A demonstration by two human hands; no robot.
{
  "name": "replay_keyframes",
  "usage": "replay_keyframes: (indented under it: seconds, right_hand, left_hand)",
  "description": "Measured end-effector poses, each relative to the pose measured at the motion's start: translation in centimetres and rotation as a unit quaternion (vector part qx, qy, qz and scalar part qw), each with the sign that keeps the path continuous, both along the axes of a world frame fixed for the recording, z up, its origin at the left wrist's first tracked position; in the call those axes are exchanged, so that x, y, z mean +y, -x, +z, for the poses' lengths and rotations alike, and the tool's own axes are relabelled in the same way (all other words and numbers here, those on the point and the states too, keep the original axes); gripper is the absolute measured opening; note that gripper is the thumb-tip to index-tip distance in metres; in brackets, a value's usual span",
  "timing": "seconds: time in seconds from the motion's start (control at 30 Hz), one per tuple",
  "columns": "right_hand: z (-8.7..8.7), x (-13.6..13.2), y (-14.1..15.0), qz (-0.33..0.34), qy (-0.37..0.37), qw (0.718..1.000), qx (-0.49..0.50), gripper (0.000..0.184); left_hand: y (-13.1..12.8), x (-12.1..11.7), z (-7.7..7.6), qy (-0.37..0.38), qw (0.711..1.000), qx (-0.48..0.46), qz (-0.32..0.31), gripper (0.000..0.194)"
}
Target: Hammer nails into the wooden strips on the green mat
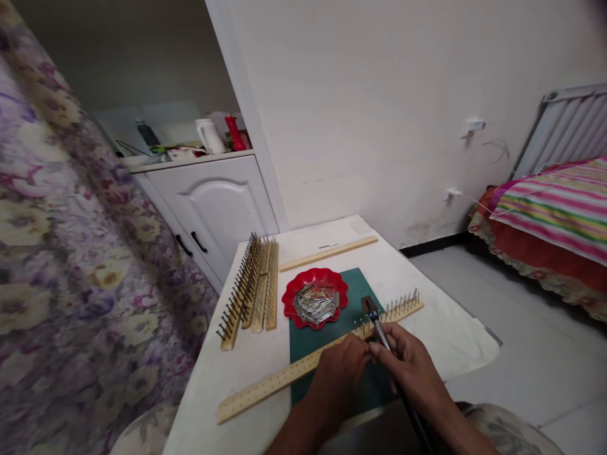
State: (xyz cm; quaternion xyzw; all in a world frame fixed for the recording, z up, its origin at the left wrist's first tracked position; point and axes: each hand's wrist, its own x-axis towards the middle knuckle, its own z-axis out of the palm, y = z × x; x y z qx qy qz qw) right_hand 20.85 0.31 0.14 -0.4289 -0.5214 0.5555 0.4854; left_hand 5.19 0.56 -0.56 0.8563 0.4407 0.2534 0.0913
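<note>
A pale wooden strip (268,383) with rows of small holes lies slantwise over a green mat (303,344). Nails (401,306) stand upright in its right end. My right hand (403,357) is closed around a hammer (380,330), its head pointing away over the strip and its dark handle running back under my forearm. Against the strip's near edge, my left hand (344,361) is closed, its fingertips meeting those of my right; what they pinch is hidden. Just beyond the strip, a red scalloped dish (290,297) holds a heap of loose nails (317,304).
Several nail-filled wooden strips (246,287) stand together at the table's left. Another strip (329,253) lies at the back beside a few loose nails (324,246). A white cabinet (222,208) and floral curtain (95,240) border the left; a bed (554,202) is right.
</note>
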Motion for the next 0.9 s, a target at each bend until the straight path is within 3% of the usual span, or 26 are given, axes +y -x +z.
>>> replay_keyframes:
  seconds: [0.07, 0.17, 0.23, 0.3, 0.4, 0.63, 0.73, 0.9]
  right_hand:
    - [-0.2, 0.0, -0.1, 0.003, 0.000, 1.000, 0.009, 0.016]
    - [-0.3, 0.2, -0.3, 0.010, 0.013, 0.999, 0.032, 0.018]
    - [-0.2, 0.3, -0.5, 0.013, 0.022, 0.999, 0.045, 0.019]
    - [0.0, 0.3, -0.6, 0.017, 0.028, 0.998, 0.061, 0.021]
    - [0.1, 0.4, -0.5, 0.029, 0.032, 0.995, 0.089, 0.026]
    - [0.0, 0.3, -0.2, 0.036, 0.032, 0.994, 0.101, 0.029]
    - [-0.1, 0.4, -0.5, 0.018, 0.021, 0.997, 0.078, 0.026]
    - [0.3, 0.4, -1.3, -0.018, 0.008, 0.999, 0.044, 0.026]
  left_hand:
    - [-0.4, -0.6, 0.3, 0.017, 0.999, -0.044, -0.017, 0.016]
    - [-0.4, -0.7, 0.6, 0.082, 0.978, -0.189, 0.024, 0.008]
    - [-0.5, -0.5, 0.4, 0.167, 0.930, -0.324, 0.058, 0.005]
    - [-0.8, -0.3, -0.1, 0.254, 0.860, -0.438, 0.068, 0.010]
    - [-1.4, -0.2, -0.9, 0.311, 0.774, -0.548, 0.061, 0.014]
    - [-2.8, -0.6, -0.9, 0.342, 0.680, -0.646, 0.058, 0.012]
    - [-2.2, -0.3, -0.8, 0.323, 0.694, -0.639, 0.079, 0.014]
    - [0.2, 1.4, -1.7, 0.224, 0.829, -0.487, 0.162, 0.016]
